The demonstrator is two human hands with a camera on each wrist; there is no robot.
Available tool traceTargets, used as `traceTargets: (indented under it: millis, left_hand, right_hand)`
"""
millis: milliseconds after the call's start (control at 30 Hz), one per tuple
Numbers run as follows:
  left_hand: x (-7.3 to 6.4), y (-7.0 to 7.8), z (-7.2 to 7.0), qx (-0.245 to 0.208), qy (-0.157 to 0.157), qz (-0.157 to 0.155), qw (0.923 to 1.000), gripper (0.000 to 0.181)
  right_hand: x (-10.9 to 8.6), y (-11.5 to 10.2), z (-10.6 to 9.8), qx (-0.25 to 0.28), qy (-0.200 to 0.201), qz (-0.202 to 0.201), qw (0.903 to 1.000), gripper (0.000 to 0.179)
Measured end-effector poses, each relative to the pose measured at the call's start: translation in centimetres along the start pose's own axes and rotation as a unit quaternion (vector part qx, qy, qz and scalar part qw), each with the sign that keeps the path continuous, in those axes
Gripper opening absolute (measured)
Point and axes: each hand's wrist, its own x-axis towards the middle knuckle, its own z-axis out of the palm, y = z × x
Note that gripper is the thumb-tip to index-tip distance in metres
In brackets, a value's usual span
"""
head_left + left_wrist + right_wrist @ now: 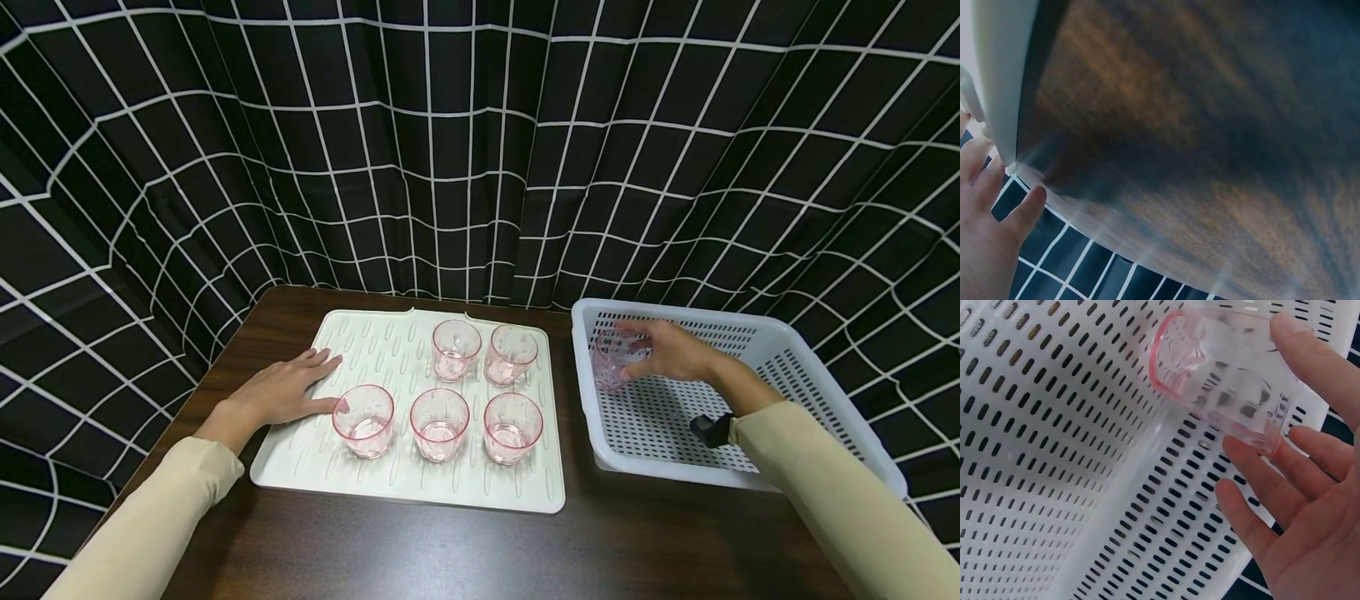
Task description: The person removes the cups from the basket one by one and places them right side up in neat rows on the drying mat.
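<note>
In the basket's left end, my right hand (671,354) holds a clear pink-rimmed glass (1222,369) near its base. The glass lies tipped on its side in the right wrist view, thumb on one side and fingers on the other. My left hand (281,392) rests with spread fingers on the left part of a white drying mat (300,458). Its thumb points to the front-left glass (363,421), its tip overlapping the rim in the head view. Beside that stand a middle glass (439,425) and a right glass (512,429). Two more glasses (456,350) stand behind, toward the mat's right.
The white perforated plastic basket (675,475) stands right of the mat on a dark wooden table (420,550). A black curtain with white grid lines (465,150) hangs behind and at both sides. A black strap (712,431) is round my right wrist.
</note>
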Motion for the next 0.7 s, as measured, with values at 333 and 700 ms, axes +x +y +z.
traceTargets:
  millis: [333,700]
  left_hand:
    - [-0.2,0.3,-0.1,-0.001,-0.001,-0.001,1.0,0.091]
    - [-0.1,0.4,-0.2,0.0,-0.001,-0.003,1.0,0.091]
  right_hand:
    - [0.1,-1.6,-1.8,-0.045,0.101,0.02,0.9937,0.08]
    - [0.5,-3.5,-2.8,-0.043,0.259,0.039,0.964,0.088]
